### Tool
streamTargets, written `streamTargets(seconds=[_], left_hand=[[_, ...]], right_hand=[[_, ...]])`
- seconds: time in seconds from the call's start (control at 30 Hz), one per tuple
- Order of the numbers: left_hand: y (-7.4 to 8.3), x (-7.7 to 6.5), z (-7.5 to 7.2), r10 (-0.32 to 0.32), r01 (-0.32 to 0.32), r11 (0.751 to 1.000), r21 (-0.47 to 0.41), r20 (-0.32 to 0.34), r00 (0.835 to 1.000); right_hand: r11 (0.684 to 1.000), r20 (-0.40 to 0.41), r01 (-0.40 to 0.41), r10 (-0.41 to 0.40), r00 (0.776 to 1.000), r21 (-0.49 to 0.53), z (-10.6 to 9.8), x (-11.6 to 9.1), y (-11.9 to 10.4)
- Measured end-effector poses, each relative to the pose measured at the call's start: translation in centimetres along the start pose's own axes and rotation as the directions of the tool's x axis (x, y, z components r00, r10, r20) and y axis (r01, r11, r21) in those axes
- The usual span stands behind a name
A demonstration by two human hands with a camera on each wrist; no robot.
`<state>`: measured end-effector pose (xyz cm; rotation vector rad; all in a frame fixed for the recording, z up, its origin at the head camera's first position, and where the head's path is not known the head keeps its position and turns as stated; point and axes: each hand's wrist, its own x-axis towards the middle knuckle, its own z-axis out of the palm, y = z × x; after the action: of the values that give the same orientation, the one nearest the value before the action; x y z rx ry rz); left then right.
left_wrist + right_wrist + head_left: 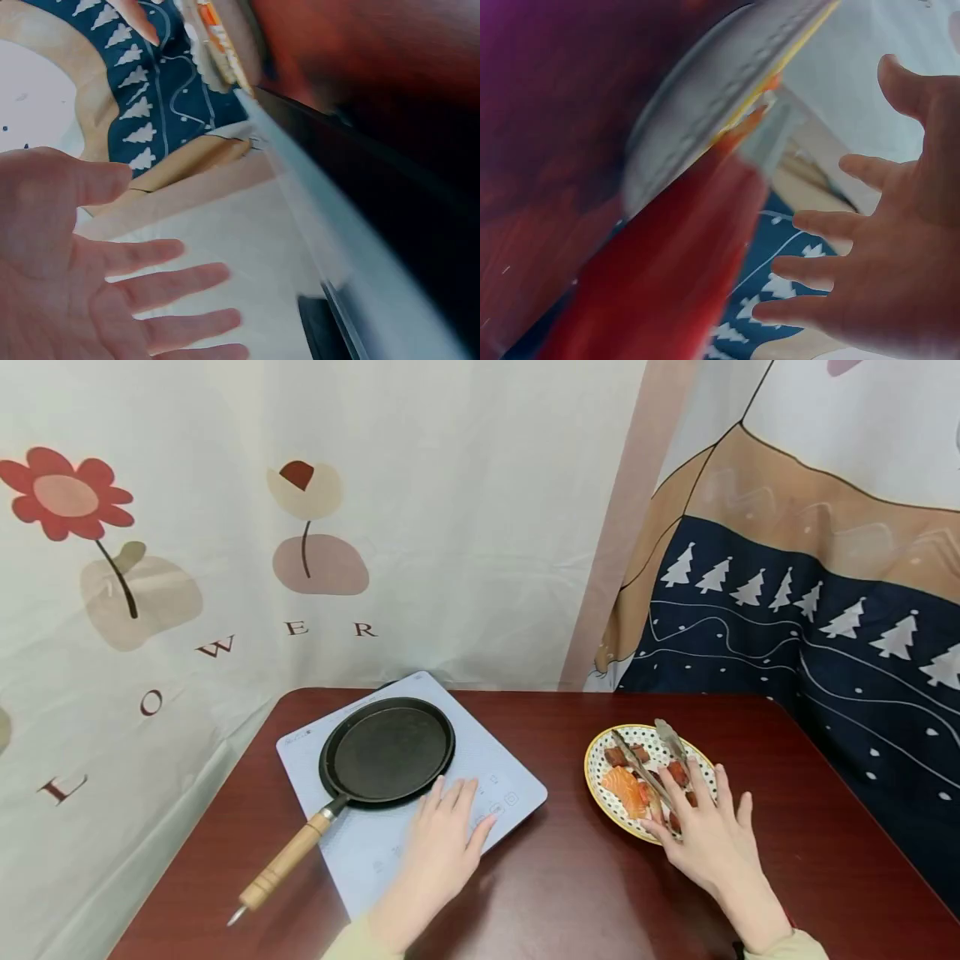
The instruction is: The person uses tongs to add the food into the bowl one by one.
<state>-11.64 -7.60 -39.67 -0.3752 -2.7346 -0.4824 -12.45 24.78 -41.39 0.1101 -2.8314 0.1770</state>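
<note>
My left hand (442,843) hovers with straight fingers over the front right of a pale flat cooktop (491,789), its fingertips near the pan's rim. On that cooktop sits a black frying pan (390,752), its wooden handle (288,860) pointing toward the front left. My right hand (708,835) spreads its fingers over the right side of a dotted, yellow-rimmed plate (596,785). A pair of metal tongs (637,764) lies on the plate, partly under the fingers, with orange salmon (624,789) and brown meat pieces (615,756). Both palms look bare in the wrist views.
The dark red table (555,893) carries both the cooktop and the plate. Behind it hang a pale printed curtain (465,527) and a dark blue one with trees (750,635). A blurred red object (667,262) crosses the right wrist view.
</note>
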Motion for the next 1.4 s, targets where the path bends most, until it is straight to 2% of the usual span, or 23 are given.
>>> streamTargets(seconds=[0.07, 0.2, 0.37, 0.47, 0.53, 0.63, 0.7, 0.77, 0.93, 1.07, 1.23, 1.4], left_hand=[[-0.9, -0.8, -0.4, 0.015, -0.014, 1.000, 0.013, -0.044, 0.999], [-3.4, -2.0, -1.5, -0.019, 0.025, 0.999, 0.048, -0.133, 0.991], [-7.4, -3.4, -3.2, -0.116, 0.148, 0.980, 0.136, -0.217, 0.969], [-9.7, -4.4, -4.2, -0.190, 0.230, 0.961, 0.155, -0.237, 0.953], [-11.0, -5.0, -4.8, -0.247, 0.286, 0.944, 0.165, -0.224, 0.943], [-12.6, -5.7, -5.4, -0.338, 0.364, 0.913, 0.184, -0.159, 0.928], [-13.3, -6.1, -5.6, -0.381, 0.395, 0.898, 0.194, -0.106, 0.918], [-13.8, -6.4, -5.7, -0.403, 0.407, 0.893, 0.192, -0.061, 0.913], [-14.5, -6.8, -5.7, -0.404, 0.398, 0.903, 0.163, 0.003, 0.915], [-14.7, -6.8, -5.5, -0.382, 0.372, 0.914, 0.161, 0.036, 0.923], [-14.8, -6.4, -5.2, -0.345, 0.334, 0.927, 0.172, 0.039, 0.938], [-14.8, -5.8, -5.2, -0.343, 0.327, 0.928, 0.179, 0.072, 0.936]], right_hand=[[1.000, 0.005, -0.017, 0.017, 1.000, -0.004, 0.1, -0.3, 0.7], [0.998, 0.046, -0.057, 0.059, 0.997, -0.025, 0.3, -0.8, 1.9], [0.995, 0.072, -0.094, 0.096, 0.993, -0.038, 0.7, -1.0, 2.4], [0.994, 0.058, -0.107, 0.109, 0.992, -0.033, 1.0, -0.9, 2.4], [0.993, 0.036, -0.111, 0.112, 0.993, -0.029, 1.3, -0.8, 2.5], [0.994, -0.001, -0.112, 0.112, 0.994, -0.021, 1.6, -0.6, 2.6], [0.994, -0.020, -0.110, 0.109, 0.994, -0.016, 1.8, -0.4, 2.7], [0.994, -0.036, -0.106, 0.105, 0.994, -0.010, 2.0, -0.2, 2.8], [0.995, -0.040, -0.100, 0.099, 0.994, -0.008, 2.4, 0.2, 2.9], [0.996, -0.037, -0.086, 0.085, 0.996, -0.021, 2.6, 0.6, 3.0], [0.995, -0.018, -0.103, 0.103, 0.995, -0.010, 2.6, 0.9, 3.1], [0.994, -0.020, -0.105, 0.105, 0.994, -0.001, 2.4, 1.0, 3.3]])
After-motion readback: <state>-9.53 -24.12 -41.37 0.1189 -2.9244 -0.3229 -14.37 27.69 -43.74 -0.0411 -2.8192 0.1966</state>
